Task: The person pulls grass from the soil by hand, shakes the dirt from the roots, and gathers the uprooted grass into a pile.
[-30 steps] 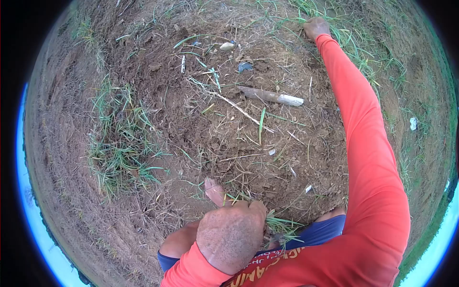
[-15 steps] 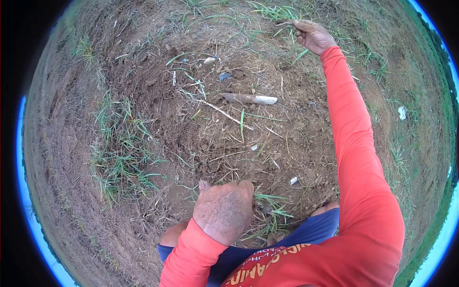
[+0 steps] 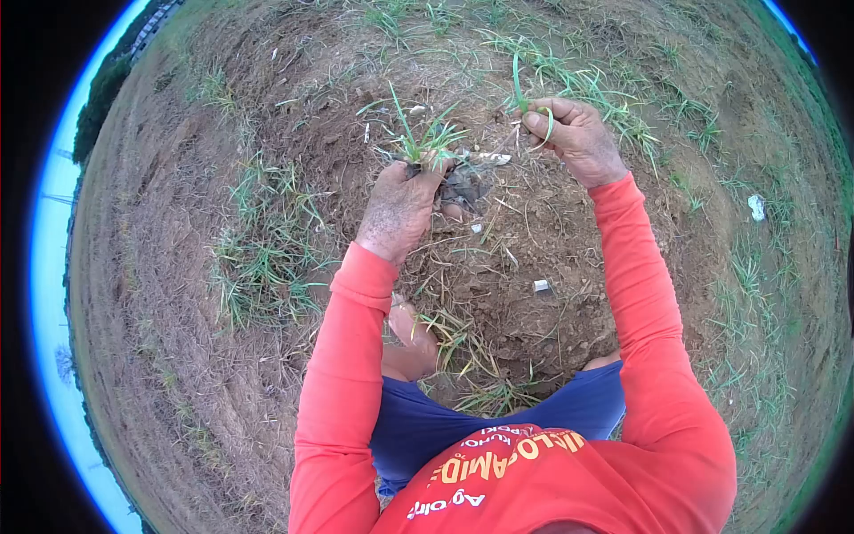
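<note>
Grass tuft [image 3: 427, 142], upper ctr of frame: prob. light, limp, blades easily torn; best gripped low, nr the base. It's in L hand [image 3: 398, 212], fingers curled round its base. Grass sprig [image 3: 519, 86], upper ctr-right, looks v. light & bendy; R hand [image 3: 583, 147] pinches it low, thumb to fingers. Grey crumpled stuff [image 3: 464, 189] just beside L hand; can't tell if held.
</note>
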`<move>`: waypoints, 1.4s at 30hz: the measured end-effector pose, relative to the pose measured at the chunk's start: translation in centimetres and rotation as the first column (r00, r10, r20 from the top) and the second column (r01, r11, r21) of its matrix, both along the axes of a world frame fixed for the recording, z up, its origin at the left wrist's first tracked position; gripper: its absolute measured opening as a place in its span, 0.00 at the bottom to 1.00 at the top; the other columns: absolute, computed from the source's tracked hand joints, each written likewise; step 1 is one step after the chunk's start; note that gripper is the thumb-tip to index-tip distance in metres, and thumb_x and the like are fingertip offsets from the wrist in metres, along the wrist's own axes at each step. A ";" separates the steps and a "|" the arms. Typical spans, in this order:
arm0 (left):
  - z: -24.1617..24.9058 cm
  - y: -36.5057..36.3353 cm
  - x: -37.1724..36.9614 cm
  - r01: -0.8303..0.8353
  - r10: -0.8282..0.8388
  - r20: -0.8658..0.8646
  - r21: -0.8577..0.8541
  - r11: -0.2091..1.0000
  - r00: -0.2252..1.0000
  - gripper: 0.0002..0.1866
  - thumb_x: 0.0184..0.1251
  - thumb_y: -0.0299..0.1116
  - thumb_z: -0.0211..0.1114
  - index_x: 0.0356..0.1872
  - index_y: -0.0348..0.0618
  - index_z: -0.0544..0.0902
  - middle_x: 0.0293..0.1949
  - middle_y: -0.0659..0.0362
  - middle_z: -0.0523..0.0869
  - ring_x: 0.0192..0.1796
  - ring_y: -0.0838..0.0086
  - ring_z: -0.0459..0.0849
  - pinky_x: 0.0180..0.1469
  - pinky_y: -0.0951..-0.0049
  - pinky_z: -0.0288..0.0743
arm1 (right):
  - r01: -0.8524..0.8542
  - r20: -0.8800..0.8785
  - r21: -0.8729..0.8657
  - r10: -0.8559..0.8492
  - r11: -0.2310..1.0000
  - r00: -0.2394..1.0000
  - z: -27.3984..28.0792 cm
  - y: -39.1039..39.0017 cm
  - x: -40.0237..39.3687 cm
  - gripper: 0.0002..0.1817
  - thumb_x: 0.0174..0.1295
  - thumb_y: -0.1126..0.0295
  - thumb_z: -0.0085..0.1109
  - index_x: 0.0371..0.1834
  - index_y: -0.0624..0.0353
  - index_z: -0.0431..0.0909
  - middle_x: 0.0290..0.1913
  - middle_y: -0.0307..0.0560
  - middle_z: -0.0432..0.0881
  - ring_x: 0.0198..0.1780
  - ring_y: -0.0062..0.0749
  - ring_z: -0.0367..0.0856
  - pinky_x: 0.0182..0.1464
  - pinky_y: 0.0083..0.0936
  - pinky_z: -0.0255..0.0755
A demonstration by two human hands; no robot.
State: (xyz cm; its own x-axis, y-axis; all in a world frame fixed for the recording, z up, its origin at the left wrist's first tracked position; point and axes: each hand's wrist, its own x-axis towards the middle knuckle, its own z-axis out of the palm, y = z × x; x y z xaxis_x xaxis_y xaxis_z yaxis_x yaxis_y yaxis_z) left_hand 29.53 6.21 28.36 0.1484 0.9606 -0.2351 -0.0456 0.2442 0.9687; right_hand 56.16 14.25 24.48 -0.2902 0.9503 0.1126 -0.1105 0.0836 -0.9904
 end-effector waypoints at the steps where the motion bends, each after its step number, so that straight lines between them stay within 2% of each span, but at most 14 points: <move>1: 0.4 -0.6 0.9 0.002 0.002 0.068 -0.056 0.998 0.998 0.19 0.82 0.47 0.62 0.53 0.40 0.85 0.38 0.59 0.91 0.30 0.82 0.86 0.22 0.84 0.66 | -0.001 -0.011 -0.001 0.001 1.000 1.000 0.7 -2.0 -0.9 0.15 0.71 0.63 0.70 0.53 0.62 0.87 0.39 0.35 0.88 0.36 0.14 0.81 0.41 0.16 0.77; 6: -0.7 -1.9 2.5 0.126 -0.090 0.315 -0.096 0.987 0.945 0.18 0.82 0.47 0.62 0.53 0.41 0.84 0.36 0.62 0.89 0.29 0.84 0.83 0.19 0.84 0.62 | -0.060 -0.002 0.020 0.060 0.998 0.998 1.3 -8.4 -3.3 0.14 0.72 0.68 0.67 0.56 0.63 0.86 0.44 0.37 0.88 0.40 0.16 0.83 0.43 0.17 0.77; 9: -0.4 -2.8 2.3 0.162 -0.171 0.101 0.094 0.982 0.980 0.16 0.81 0.44 0.63 0.53 0.42 0.83 0.35 0.64 0.87 0.27 0.84 0.80 0.21 0.83 0.64 | 0.071 -0.019 0.008 -0.070 0.997 0.997 0.8 -11.7 -3.5 0.17 0.72 0.71 0.66 0.61 0.65 0.83 0.48 0.41 0.89 0.44 0.19 0.85 0.46 0.19 0.79; 11: -0.9 -3.4 1.1 0.058 -0.017 -0.154 0.268 0.962 0.988 0.13 0.80 0.41 0.65 0.50 0.42 0.83 0.33 0.66 0.84 0.27 0.84 0.78 0.25 0.82 0.69 | 0.210 0.040 0.005 -0.210 0.978 0.977 -0.3 -13.7 -3.1 0.17 0.73 0.71 0.65 0.62 0.65 0.83 0.50 0.43 0.89 0.46 0.21 0.87 0.48 0.19 0.81; 15: 1.0 -4.2 -5.8 -0.080 0.139 -0.026 0.710 0.699 0.990 0.11 0.79 0.38 0.65 0.51 0.44 0.82 0.34 0.66 0.83 0.27 0.84 0.78 0.28 0.81 0.71 | 0.192 0.191 -0.161 -0.161 0.968 0.968 -7.2 -16.9 2.9 0.12 0.74 0.70 0.63 0.56 0.62 0.85 0.44 0.39 0.88 0.40 0.18 0.84 0.42 0.17 0.80; 18: 4.8 -5.9 -15.3 -0.301 0.318 0.007 0.344 0.890 0.948 0.21 0.77 0.42 0.68 0.63 0.43 0.75 0.44 0.61 0.84 0.32 0.81 0.82 0.28 0.77 0.77 | 0.182 0.357 -0.274 -0.076 0.944 0.931 -10.8 -19.2 7.8 0.11 0.74 0.70 0.63 0.55 0.62 0.85 0.41 0.37 0.87 0.38 0.17 0.83 0.40 0.16 0.78; 20: 3.6 -6.4 -22.8 -0.612 0.634 0.059 0.347 0.711 0.771 0.40 0.70 0.49 0.72 0.73 0.38 0.65 0.49 0.50 0.88 0.52 0.70 0.89 0.52 0.74 0.84 | 0.192 0.323 -0.336 -0.079 0.922 0.943 -12.4 -20.2 10.3 0.11 0.75 0.69 0.63 0.55 0.62 0.84 0.39 0.35 0.85 0.37 0.14 0.81 0.37 0.13 0.76; 22: -1.1 -10.5 -27.9 -0.768 0.742 -0.427 0.154 0.622 0.516 0.52 0.66 0.51 0.74 0.79 0.38 0.52 0.60 0.42 0.84 0.63 0.60 0.85 0.63 0.66 0.80 | 0.212 0.466 -0.327 -0.038 0.921 0.884 -14.7 -20.1 13.6 0.14 0.74 0.65 0.64 0.56 0.62 0.84 0.42 0.40 0.87 0.41 0.22 0.84 0.43 0.21 0.79; 24: -9.4 -17.2 -30.6 -0.789 0.486 -0.827 0.087 0.608 0.283 0.61 0.60 0.54 0.76 0.83 0.37 0.46 0.73 0.33 0.73 0.75 0.47 0.75 0.76 0.56 0.70 | 0.158 0.691 -0.130 -0.025 0.979 0.723 -18.9 -17.9 15.4 0.20 0.73 0.60 0.65 0.60 0.60 0.83 0.49 0.48 0.86 0.48 0.34 0.85 0.51 0.31 0.79; 27: -23.7 -32.2 -27.5 -0.486 0.022 -0.914 -0.195 0.852 0.406 0.38 0.64 0.48 0.71 0.73 0.40 0.74 0.68 0.42 0.81 0.71 0.50 0.79 0.73 0.58 0.72 | -0.092 0.929 0.286 -0.252 0.954 0.269 -23.0 -16.7 16.7 0.31 0.70 0.50 0.66 0.71 0.55 0.75 0.63 0.62 0.79 0.64 0.54 0.79 0.66 0.47 0.73; 29: -29.2 -42.6 -23.6 -0.459 -0.118 -0.830 -0.413 0.787 0.545 0.25 0.64 0.47 0.70 0.57 0.42 0.86 0.55 0.45 0.89 0.61 0.52 0.87 0.65 0.58 0.78 | -0.206 0.918 0.397 -0.393 0.894 0.061 -22.7 -17.3 12.7 0.39 0.68 0.45 0.66 0.79 0.49 0.68 0.73 0.69 0.70 0.73 0.64 0.70 0.74 0.55 0.64; 30: -30.9 -48.0 -20.9 -0.535 -0.018 -0.877 -0.309 0.787 0.480 0.22 0.64 0.47 0.70 0.53 0.43 0.87 0.51 0.45 0.91 0.57 0.53 0.89 0.60 0.58 0.80 | -0.201 0.937 0.342 -0.348 0.918 0.006 -24.6 -16.5 12.8 0.44 0.69 0.41 0.63 0.84 0.41 0.59 0.79 0.70 0.62 0.75 0.67 0.67 0.74 0.53 0.65; 37: -36.5 -69.4 -11.8 -0.538 -0.060 -0.687 -0.618 0.573 0.724 0.20 0.66 0.42 0.67 0.54 0.43 0.87 0.53 0.43 0.89 0.60 0.46 0.86 0.62 0.53 0.80 | -0.136 0.967 0.139 -0.164 0.981 -0.196 -24.9 -15.4 10.1 0.44 0.71 0.34 0.54 0.85 0.42 0.57 0.80 0.72 0.60 0.78 0.68 0.64 0.75 0.54 0.65; 42: -36.9 -70.5 -13.2 -0.722 -0.038 -0.858 -0.454 0.523 0.512 0.15 0.65 0.43 0.67 0.45 0.45 0.90 0.46 0.47 0.91 0.52 0.51 0.90 0.55 0.57 0.83 | -0.153 0.951 0.083 -0.124 0.985 -0.282 -25.2 -15.6 10.0 0.44 0.73 0.34 0.50 0.86 0.43 0.55 0.81 0.73 0.57 0.79 0.67 0.62 0.76 0.54 0.63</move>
